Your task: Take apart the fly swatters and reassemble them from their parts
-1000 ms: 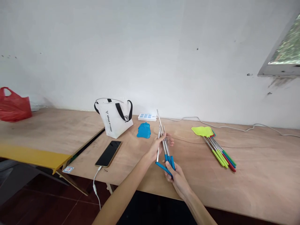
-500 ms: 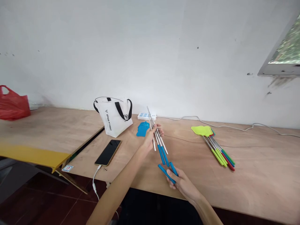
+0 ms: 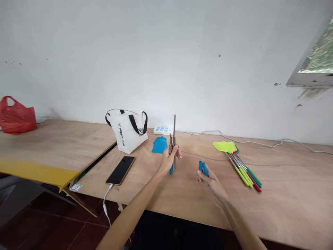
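My left hand is closed around a bundle of metal rods that stand nearly upright over the wooden table, a blue grip showing below the fingers. My right hand is closed on two blue handles a little to the right, apart from the left hand. A pile of blue swatter heads lies just behind the left hand. Finished fly swatters with yellow-green heads and green, red and blue handles lie at the right.
A white tote bag stands at the back left, a phone on a charging cable lies near the front edge. A white power strip with its cord runs along the wall. A red plastic bag sits far left.
My hands have pulled apart: the left hand has turned the rods upright, and the right hand has moved to the right with two blue handles.
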Action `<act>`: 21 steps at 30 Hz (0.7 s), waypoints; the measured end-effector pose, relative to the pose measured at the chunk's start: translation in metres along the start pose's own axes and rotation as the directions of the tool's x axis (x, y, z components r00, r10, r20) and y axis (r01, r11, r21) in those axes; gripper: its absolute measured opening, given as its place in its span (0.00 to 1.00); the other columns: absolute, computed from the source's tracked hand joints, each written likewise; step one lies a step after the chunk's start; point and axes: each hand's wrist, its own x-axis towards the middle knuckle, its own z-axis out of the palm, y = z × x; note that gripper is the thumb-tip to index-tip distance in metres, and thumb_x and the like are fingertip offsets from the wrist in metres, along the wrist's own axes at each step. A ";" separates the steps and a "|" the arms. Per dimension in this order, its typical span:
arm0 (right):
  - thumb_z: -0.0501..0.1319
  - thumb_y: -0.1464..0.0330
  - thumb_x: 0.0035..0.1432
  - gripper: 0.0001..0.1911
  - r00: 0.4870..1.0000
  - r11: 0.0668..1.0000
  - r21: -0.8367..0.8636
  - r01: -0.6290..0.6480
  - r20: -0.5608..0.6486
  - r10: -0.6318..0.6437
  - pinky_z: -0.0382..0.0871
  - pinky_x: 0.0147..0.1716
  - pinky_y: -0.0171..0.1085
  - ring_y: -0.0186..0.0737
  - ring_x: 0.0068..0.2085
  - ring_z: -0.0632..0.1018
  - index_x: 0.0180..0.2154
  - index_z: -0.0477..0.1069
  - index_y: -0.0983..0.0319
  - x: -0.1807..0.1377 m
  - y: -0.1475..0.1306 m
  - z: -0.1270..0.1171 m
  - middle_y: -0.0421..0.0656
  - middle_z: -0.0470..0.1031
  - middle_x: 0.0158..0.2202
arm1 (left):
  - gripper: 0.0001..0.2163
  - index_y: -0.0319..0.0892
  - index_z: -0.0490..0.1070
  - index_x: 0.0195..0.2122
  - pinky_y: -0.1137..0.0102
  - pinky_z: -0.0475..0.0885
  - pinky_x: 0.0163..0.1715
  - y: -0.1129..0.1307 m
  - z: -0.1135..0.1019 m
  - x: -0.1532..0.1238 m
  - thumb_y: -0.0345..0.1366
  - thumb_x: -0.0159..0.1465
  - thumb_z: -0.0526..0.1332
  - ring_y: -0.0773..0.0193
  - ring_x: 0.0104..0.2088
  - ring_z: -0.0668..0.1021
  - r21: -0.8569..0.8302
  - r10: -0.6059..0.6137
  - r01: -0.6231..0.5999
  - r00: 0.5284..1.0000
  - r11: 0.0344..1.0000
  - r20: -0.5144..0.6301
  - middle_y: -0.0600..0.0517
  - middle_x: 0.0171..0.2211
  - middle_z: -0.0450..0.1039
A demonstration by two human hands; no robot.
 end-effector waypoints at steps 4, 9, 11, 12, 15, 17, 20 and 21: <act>0.70 0.46 0.51 0.24 0.989 0.992 -0.011 0.126 -0.082 -0.126 0.59 0.21 0.33 0.29 0.21 0.58 0.35 0.66 0.57 0.035 -0.034 0.022 0.30 0.55 0.22 | 0.22 0.40 0.70 0.36 0.72 0.70 0.25 -0.009 -0.001 -0.010 0.58 0.62 0.65 0.68 0.22 0.75 0.024 -0.024 0.025 0.999 0.999 -0.027 0.55 0.23 0.71; 0.65 0.45 0.57 0.26 0.925 0.886 -0.318 0.338 -0.061 -0.375 0.56 0.18 0.33 0.30 0.18 0.61 0.43 0.73 0.60 0.070 -0.102 0.054 0.30 0.58 0.20 | 0.23 0.40 0.69 0.36 0.72 0.68 0.24 -0.014 -0.006 -0.019 0.59 0.62 0.64 0.68 0.21 0.74 0.036 -0.058 0.058 0.998 0.998 0.000 0.56 0.22 0.71; 0.60 0.46 0.62 0.27 0.882 0.812 -0.388 0.436 0.005 -0.471 0.59 0.21 0.33 0.30 0.19 0.62 0.49 0.74 0.60 0.082 -0.128 0.067 0.32 0.61 0.21 | 0.23 0.40 0.68 0.36 0.73 0.68 0.24 -0.017 -0.007 -0.021 0.59 0.63 0.64 0.68 0.21 0.74 0.024 -0.063 0.063 0.998 0.998 0.017 0.56 0.22 0.71; 0.59 0.46 0.63 0.27 0.854 0.768 -0.416 0.486 0.040 -0.519 0.60 0.24 0.33 0.30 0.21 0.63 0.51 0.74 0.60 0.088 -0.138 0.073 0.33 0.63 0.22 | 0.23 0.40 0.68 0.36 0.73 0.68 0.24 -0.020 -0.008 -0.021 0.59 0.63 0.63 0.68 0.21 0.74 0.017 -0.064 0.064 0.998 0.998 0.024 0.56 0.22 0.71; 0.59 0.47 0.63 0.25 0.783 0.647 -0.487 0.586 0.135 -0.607 0.62 0.31 0.35 0.33 0.27 0.67 0.45 0.76 0.61 0.101 -0.157 0.089 0.37 0.70 0.27 | 0.22 0.41 0.67 0.37 0.73 0.69 0.23 -0.025 -0.011 -0.022 0.58 0.64 0.63 0.68 0.21 0.74 0.000 -0.071 0.071 0.996 0.997 0.058 0.55 0.23 0.72; 0.59 0.47 0.63 0.24 0.753 0.601 -0.511 0.615 0.156 -0.639 0.62 0.33 0.35 0.34 0.29 0.67 0.37 0.75 0.61 0.106 -0.160 0.097 0.38 0.71 0.28 | 0.22 0.41 0.66 0.39 0.73 0.69 0.23 -0.027 -0.013 -0.022 0.57 0.64 0.63 0.68 0.20 0.74 -0.011 -0.087 0.088 0.993 0.996 0.077 0.55 0.24 0.72; 0.55 0.48 0.67 0.22 0.734 0.559 -0.548 0.622 0.160 -0.660 0.60 0.32 0.35 0.34 0.28 0.65 0.35 0.72 0.59 0.107 -0.153 0.102 0.38 0.69 0.27 | 0.22 0.42 0.65 0.41 0.74 0.67 0.21 -0.027 -0.015 -0.022 0.57 0.64 0.64 0.70 0.19 0.73 -0.012 -0.109 0.110 0.990 0.994 0.088 0.57 0.24 0.70; 0.53 0.49 0.68 0.21 0.735 0.542 -0.574 0.614 0.167 -0.657 0.59 0.32 0.35 0.35 0.27 0.65 0.36 0.71 0.59 0.107 -0.147 0.101 0.38 0.68 0.27 | 0.22 0.42 0.65 0.41 0.75 0.66 0.20 -0.027 -0.016 -0.022 0.57 0.64 0.64 0.71 0.18 0.72 -0.005 -0.110 0.111 0.990 0.994 0.091 0.58 0.23 0.69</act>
